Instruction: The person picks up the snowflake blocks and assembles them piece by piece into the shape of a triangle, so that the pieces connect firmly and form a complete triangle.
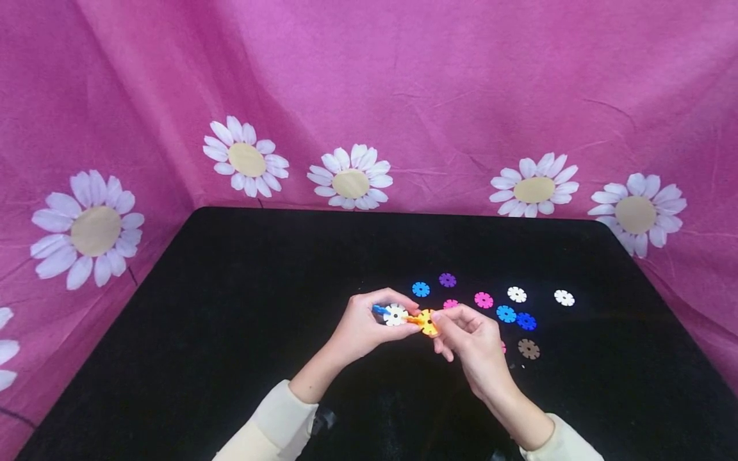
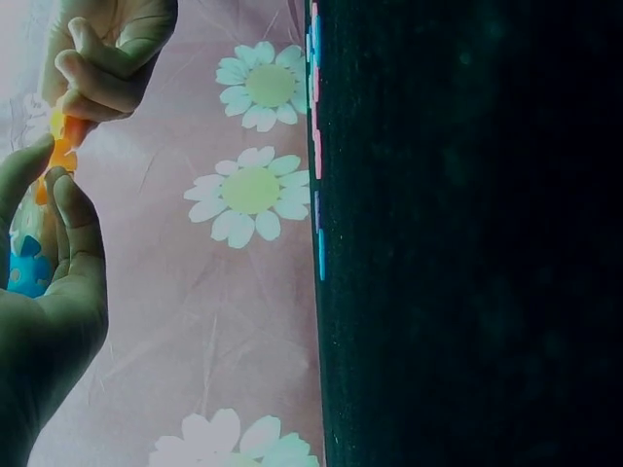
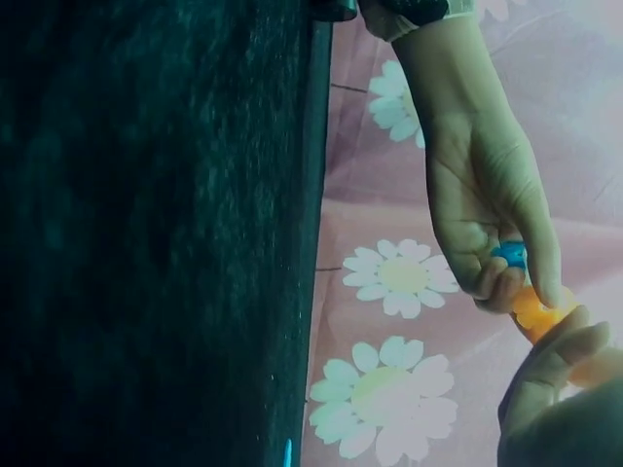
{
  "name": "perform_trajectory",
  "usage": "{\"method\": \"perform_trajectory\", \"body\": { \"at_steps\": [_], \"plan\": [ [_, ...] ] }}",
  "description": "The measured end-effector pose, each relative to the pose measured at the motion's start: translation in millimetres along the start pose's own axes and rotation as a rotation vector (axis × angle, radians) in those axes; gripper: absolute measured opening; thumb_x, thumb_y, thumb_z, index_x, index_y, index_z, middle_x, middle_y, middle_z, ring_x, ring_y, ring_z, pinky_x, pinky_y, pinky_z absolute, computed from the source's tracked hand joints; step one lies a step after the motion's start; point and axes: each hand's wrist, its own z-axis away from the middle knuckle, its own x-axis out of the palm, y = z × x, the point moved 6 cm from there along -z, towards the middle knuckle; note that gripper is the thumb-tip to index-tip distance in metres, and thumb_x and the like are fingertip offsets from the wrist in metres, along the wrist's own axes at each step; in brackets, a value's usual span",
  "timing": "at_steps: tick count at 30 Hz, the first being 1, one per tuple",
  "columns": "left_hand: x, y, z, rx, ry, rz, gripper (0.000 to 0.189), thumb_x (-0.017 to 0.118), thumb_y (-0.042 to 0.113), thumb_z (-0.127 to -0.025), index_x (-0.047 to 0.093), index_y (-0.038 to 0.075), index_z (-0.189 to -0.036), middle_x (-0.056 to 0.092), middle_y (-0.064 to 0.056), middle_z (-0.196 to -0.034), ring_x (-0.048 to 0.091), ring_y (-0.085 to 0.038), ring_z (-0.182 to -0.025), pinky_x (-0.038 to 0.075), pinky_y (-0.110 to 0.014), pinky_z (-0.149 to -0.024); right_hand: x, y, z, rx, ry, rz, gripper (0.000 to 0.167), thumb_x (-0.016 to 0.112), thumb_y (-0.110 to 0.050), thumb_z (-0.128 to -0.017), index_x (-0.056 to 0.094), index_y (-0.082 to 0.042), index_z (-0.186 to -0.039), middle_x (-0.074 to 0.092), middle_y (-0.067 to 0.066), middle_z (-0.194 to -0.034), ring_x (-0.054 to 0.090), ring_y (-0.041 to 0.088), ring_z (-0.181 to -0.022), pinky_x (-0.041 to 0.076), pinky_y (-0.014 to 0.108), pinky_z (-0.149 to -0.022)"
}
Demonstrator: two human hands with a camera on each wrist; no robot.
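Above the black table, my left hand pinches an orange notched disc between thumb and fingertips. A white notched disc is linked to it inside the curve of that hand, and a blue notched disc sits at the white one's far side, edge-on. My right hand pinches a yellow notched disc by its right side, thumb on its face. The yellow disc's left edge meets the orange one. In the left wrist view the blue piece shows within the left palm.
Loose notched discs lie flat beyond and right of the hands: purple, light blue, pink, white, dark blue and brown. One pink disc is partly behind the right hand. Pink flowered cloth surrounds the table.
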Motion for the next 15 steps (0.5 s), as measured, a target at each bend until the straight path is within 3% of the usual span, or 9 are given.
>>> {"method": "perform_trajectory", "body": {
  "at_steps": [7, 15],
  "plan": [
    [-5.4, -3.6, -1.6, -0.039, 0.058, 0.007, 0.024, 0.08, 0.026, -0.081, 0.073, 0.017, -0.103, 0.075, 0.0, -0.103, 0.069, -0.014, -0.089, 0.059, -0.028, -0.076, -17, -5, -6.0, -0.058, 0.04, 0.255, 0.033, 0.067, -0.031, -0.093, 0.068, -0.002, -0.108, 0.072, 0.003, -0.08, 0.067, 0.024, -0.066, 0.054, 0.022, -0.06],
    [-16.2, -2.7, -1.2, -0.085, 0.063, 0.036, 0.023, 0.08, 0.024, -0.08, 0.073, 0.016, -0.1, 0.074, -0.003, -0.101, 0.07, -0.016, -0.086, 0.059, -0.031, -0.075, -53, 2, -16.0, -0.166, 0.017, 0.647, 0.02, 0.07, -0.011, -0.089, 0.07, 0.0, -0.106, 0.074, 0.017, -0.084, 0.069, 0.015, -0.063, 0.054, 0.019, -0.057]
  ]
}}
